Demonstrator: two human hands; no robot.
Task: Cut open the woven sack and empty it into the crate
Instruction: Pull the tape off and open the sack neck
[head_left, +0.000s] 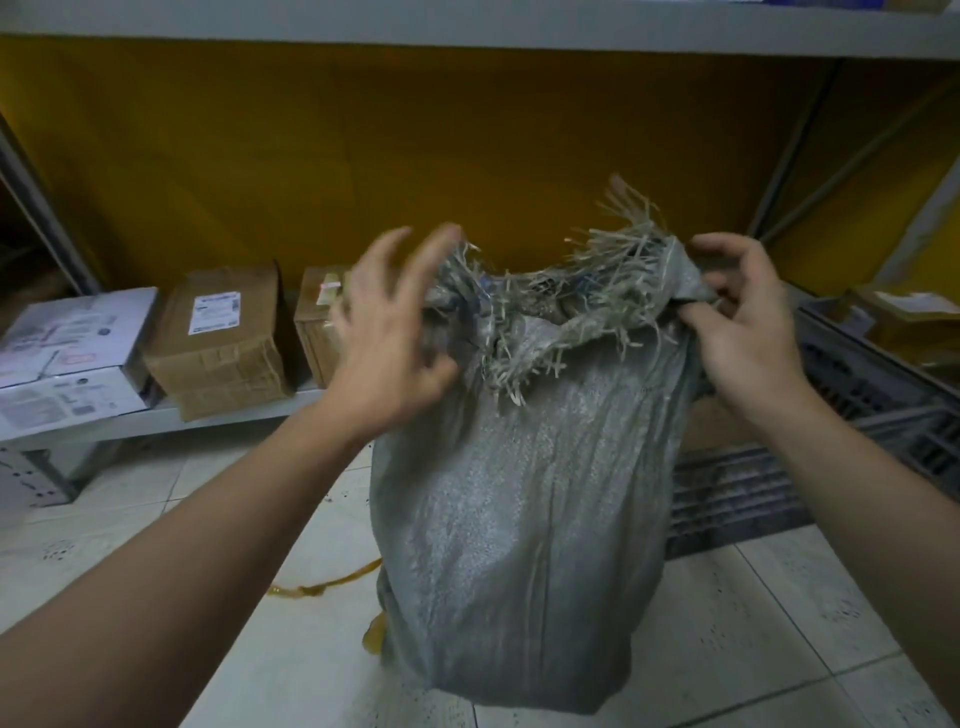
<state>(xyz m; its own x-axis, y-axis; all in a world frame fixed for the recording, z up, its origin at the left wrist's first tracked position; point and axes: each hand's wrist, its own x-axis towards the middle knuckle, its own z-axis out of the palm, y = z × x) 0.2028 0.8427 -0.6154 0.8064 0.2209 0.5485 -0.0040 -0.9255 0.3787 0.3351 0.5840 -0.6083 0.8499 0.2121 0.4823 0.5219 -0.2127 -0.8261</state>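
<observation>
Down on the tiled floor, before the yellow wall, working at the woven sack standing upright just beside the crate. Pinching its frayed rim in the right hand; spreading the blurred left hand, gripping nothing. Judging it soft, floppy, probably weighty: best gripping rim and bottom corners.

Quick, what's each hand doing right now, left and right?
Left hand: open, fingers spread beside the frayed top of the woven sack, holding nothing.
Right hand: grips the woven sack's top edge.
</observation>
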